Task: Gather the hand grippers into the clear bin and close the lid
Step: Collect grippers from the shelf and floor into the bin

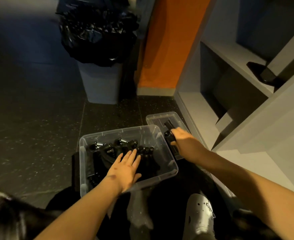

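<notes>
A clear bin (160, 135) stands open on the dark floor in front of me, holding several black hand grippers (111, 148). My left hand (125, 168) lies flat, fingers apart, on the grippers inside the bin. To the right lies the clear lid (158, 117), flat on the floor beside the bin. My right hand (184, 142) is over the lid, closed around a black hand gripper (169, 134) whose handles stick out beyond my fingers.
A grey trash can (101, 84) with a black bag stands behind the bin. An orange wall panel (168, 49) rises beside it. Grey shelving (238, 75) runs along the right. My grey shoe (200, 217) is at the bottom.
</notes>
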